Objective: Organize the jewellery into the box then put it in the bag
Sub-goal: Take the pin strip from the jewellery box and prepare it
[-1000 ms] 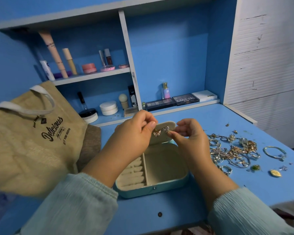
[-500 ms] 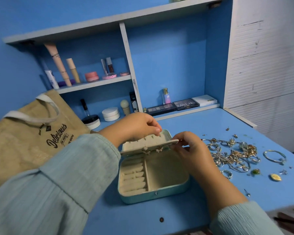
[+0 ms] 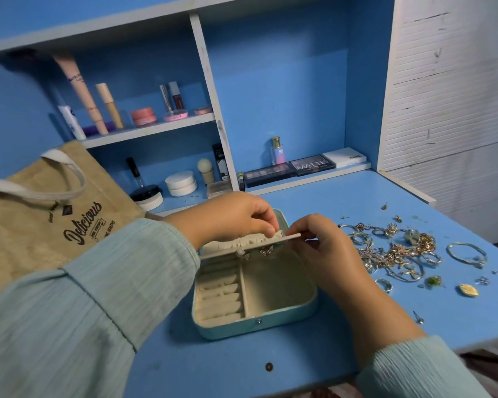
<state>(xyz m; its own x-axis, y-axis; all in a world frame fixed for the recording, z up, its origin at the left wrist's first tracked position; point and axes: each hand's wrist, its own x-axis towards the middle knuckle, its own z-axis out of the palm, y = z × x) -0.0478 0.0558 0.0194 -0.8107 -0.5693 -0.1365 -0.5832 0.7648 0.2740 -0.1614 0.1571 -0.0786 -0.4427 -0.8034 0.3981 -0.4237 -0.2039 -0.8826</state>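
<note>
A teal jewellery box (image 3: 256,326) with a cream lining lies open on the blue desk (image 3: 342,196). Its inner flap (image 3: 242,248) is tilted down over the box, with two small sparkly earrings (image 3: 266,250) hanging from its underside. My left hand (image 3: 230,216) pinches the flap's top edge from behind. My right hand (image 3: 325,248) pinches the flap's right end. A pile of gold and silver jewellery (image 3: 394,251) lies on the desk to the right of the box. A tan jute bag (image 3: 41,222) printed "Delicious" stands at the left.
Cosmetics fill the shelves behind: tubes (image 3: 81,93), pink jars (image 3: 143,116), white jars (image 3: 181,183), palettes (image 3: 311,165) and a perfume bottle (image 3: 278,150). Loose studs (image 3: 419,318) and a bangle (image 3: 466,254) lie near the desk's right edge. A white wall panel (image 3: 454,96) stands at the right.
The flap has been lowered from upright to nearly level over the box, earrings now underneath. My left hand moved over the flap's back; my right hand stays at its right end.
</note>
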